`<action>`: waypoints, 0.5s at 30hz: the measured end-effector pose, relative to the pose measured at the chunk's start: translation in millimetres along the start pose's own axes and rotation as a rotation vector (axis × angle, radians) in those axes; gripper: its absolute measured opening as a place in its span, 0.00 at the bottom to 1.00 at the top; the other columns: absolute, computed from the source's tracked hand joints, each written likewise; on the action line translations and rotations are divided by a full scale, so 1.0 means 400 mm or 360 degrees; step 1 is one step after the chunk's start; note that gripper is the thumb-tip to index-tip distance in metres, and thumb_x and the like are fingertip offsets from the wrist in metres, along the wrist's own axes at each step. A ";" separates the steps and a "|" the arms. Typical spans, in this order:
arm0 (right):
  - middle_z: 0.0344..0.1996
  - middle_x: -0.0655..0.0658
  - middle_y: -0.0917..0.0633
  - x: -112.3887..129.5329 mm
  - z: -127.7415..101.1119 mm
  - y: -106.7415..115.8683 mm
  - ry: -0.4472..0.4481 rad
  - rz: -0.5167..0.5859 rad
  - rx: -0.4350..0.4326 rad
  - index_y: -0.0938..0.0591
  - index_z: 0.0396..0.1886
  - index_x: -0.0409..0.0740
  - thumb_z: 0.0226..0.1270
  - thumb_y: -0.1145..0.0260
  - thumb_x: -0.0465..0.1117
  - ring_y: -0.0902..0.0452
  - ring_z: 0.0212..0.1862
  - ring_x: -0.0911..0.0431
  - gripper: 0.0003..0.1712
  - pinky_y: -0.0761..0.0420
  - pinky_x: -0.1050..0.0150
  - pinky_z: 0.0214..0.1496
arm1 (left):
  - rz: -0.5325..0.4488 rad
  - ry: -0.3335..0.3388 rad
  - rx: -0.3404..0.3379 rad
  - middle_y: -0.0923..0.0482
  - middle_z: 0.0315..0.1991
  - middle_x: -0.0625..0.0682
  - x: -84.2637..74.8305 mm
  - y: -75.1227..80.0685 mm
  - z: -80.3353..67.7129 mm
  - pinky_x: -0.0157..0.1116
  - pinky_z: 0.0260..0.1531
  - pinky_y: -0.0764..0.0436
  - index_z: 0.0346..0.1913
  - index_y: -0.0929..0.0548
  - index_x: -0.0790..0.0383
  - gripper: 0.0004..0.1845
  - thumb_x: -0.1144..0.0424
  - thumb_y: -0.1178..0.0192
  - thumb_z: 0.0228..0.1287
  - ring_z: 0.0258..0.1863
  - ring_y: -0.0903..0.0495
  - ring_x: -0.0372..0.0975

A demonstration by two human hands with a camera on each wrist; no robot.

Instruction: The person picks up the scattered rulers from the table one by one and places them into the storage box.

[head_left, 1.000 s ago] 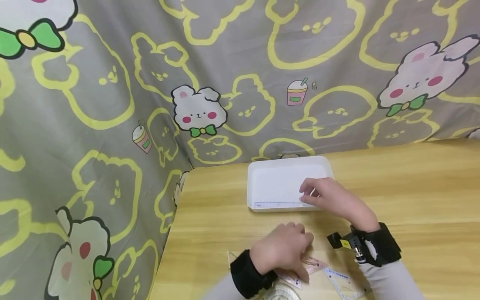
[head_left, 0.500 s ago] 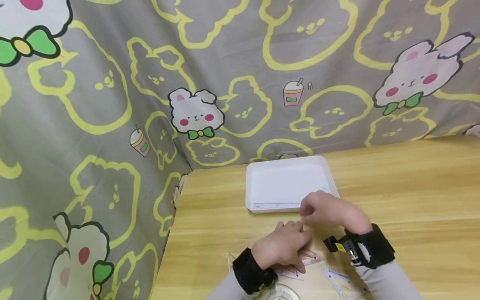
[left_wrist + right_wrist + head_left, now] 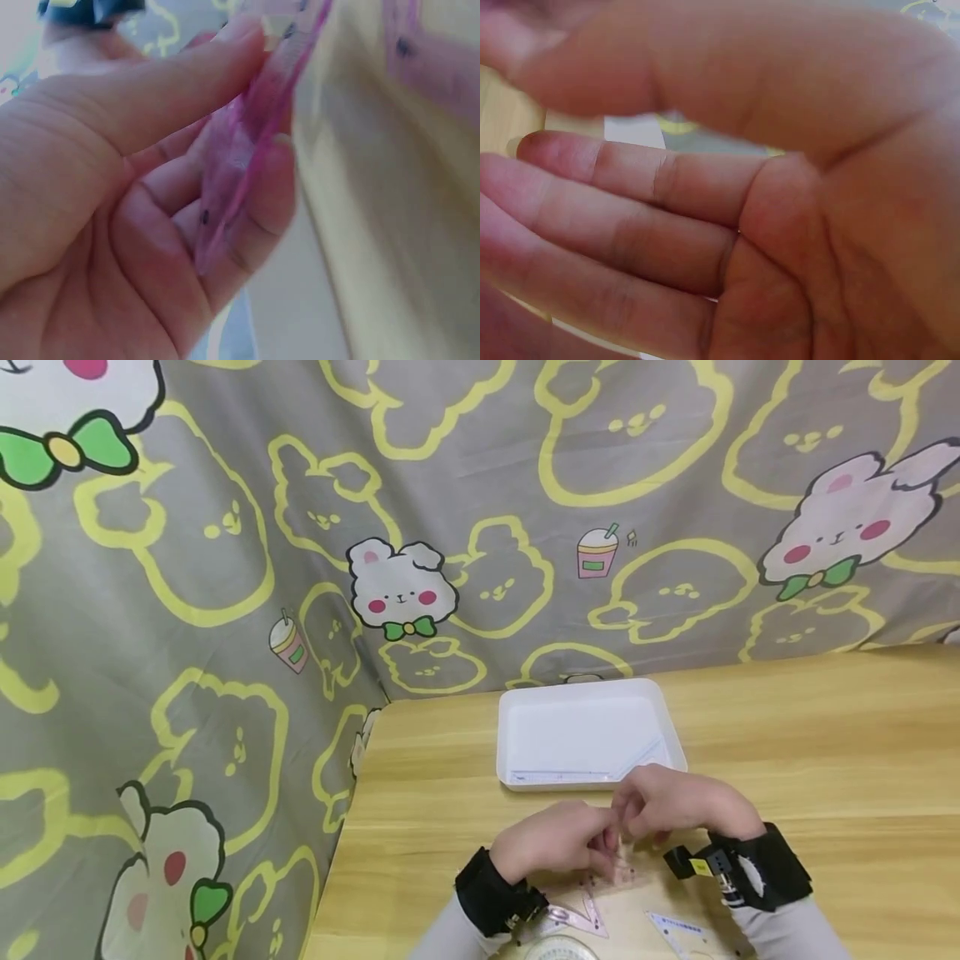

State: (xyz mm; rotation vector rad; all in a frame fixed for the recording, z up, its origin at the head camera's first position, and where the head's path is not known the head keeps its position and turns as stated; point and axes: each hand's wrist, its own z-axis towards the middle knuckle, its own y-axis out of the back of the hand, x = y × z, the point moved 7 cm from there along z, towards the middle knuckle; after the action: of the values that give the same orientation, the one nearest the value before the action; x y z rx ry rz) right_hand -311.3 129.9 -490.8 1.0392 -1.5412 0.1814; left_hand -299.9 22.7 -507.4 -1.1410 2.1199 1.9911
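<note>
My left hand (image 3: 600, 843) pinches a pink see-through plastic set square (image 3: 622, 864) just above the wooden table (image 3: 825, 760). In the left wrist view the pink set square (image 3: 240, 150) stands edge-on between the thumb and fingers of my left hand (image 3: 259, 97). My right hand (image 3: 637, 822) is right beside it, fingertips meeting the left hand's. The right wrist view shows my right hand (image 3: 570, 124) with nothing between thumb and fingers. Behind both hands stands a white tray (image 3: 510, 735), holding a clear ruler (image 3: 555, 774) and a clear bluish set square (image 3: 645, 756).
Near the table's front edge lie another pink set square (image 3: 577, 918), a clear protractor (image 3: 558, 950) and a clear bluish set square (image 3: 686, 935). A grey bunny-print cloth (image 3: 225, 610) hangs behind and left of the table.
My right hand came back from the tray to meet the left hand. The left hand lifted the pink set square off the table. A bluish set square now shows in the tray.
</note>
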 end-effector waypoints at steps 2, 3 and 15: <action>0.25 0.43 0.11 0.004 0.003 -0.008 0.0056 0.0024 0.0051 0.12 0.37 0.42 0.54 0.33 0.28 0.19 0.25 0.57 0.11 0.18 0.65 0.25 | -0.0031 -0.0029 -0.0111 0.20 0.32 0.36 0.007 0.023 -0.007 0.17 0.36 0.27 0.40 0.19 0.52 0.12 0.58 0.25 0.63 0.31 0.25 0.20; 0.25 0.43 0.11 0.006 0.003 -0.010 0.0083 0.0031 0.0071 0.12 0.37 0.42 0.56 0.31 0.30 0.20 0.24 0.58 0.09 0.19 0.66 0.24 | -0.0047 -0.0038 -0.0163 0.19 0.32 0.36 0.011 0.034 -0.010 0.16 0.37 0.27 0.40 0.19 0.53 0.11 0.58 0.25 0.63 0.32 0.24 0.19; 0.28 0.42 0.12 0.009 0.008 0.029 0.0329 0.0121 0.0025 0.12 0.42 0.37 0.77 0.37 0.34 0.15 0.30 0.54 0.08 0.12 0.58 0.34 | -0.0190 0.0052 -0.0482 0.12 0.35 0.43 0.062 0.114 -0.044 0.20 0.36 0.23 0.41 0.22 0.55 0.10 0.58 0.31 0.71 0.32 0.20 0.22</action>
State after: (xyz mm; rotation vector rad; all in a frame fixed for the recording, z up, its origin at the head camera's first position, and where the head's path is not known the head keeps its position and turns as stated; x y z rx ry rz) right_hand -321.1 133.0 -483.6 0.9442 -1.3940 0.3437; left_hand -333.1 -8.4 -476.8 -1.3121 1.7555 2.3050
